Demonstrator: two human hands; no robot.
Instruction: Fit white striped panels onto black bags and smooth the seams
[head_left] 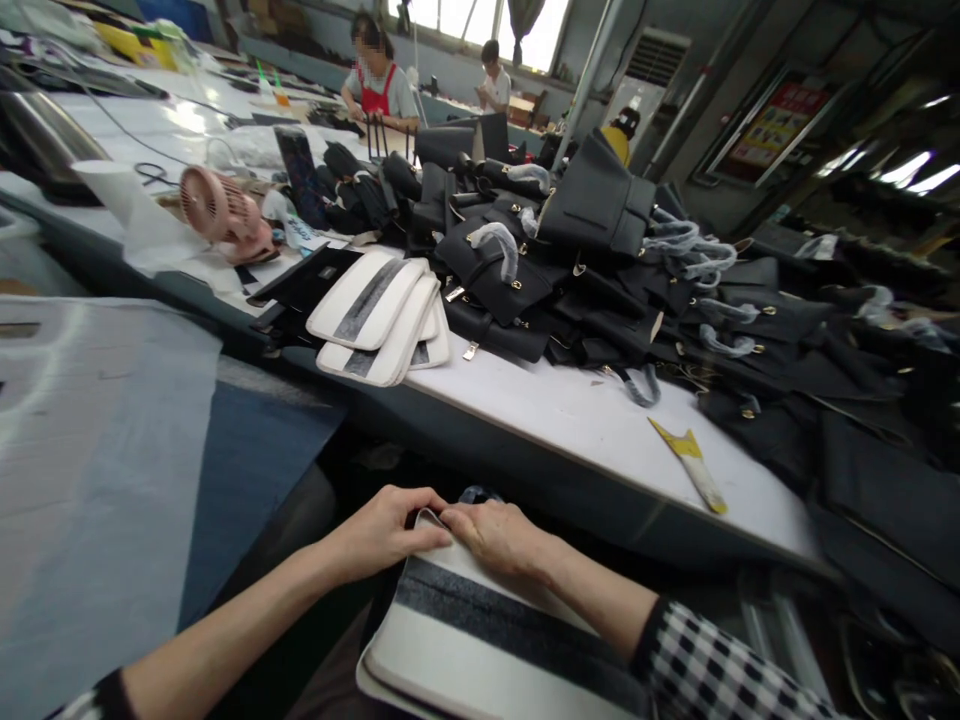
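Observation:
A cream-white panel with a dark stripe [480,650] lies low in front of me, over my lap, with at least one more layer under it. My left hand [394,535] pinches its far corner between thumb and fingers, and the edge there curls up. Right beside it, my right hand [499,535] is closed on the same edge, thumb near the left fingertips. Its other fingers are partly hidden. A small dark, shiny piece [478,494] shows just behind my right hand; I cannot make out what it is.
A stack of similar striped panels [382,310] rests at the table edge. Black handbags [517,250] pile up behind. A yellow-and-white tool [690,465] lies on the white table [540,400]. A pink fan [221,210] stands left. Two people [379,90] are farther back.

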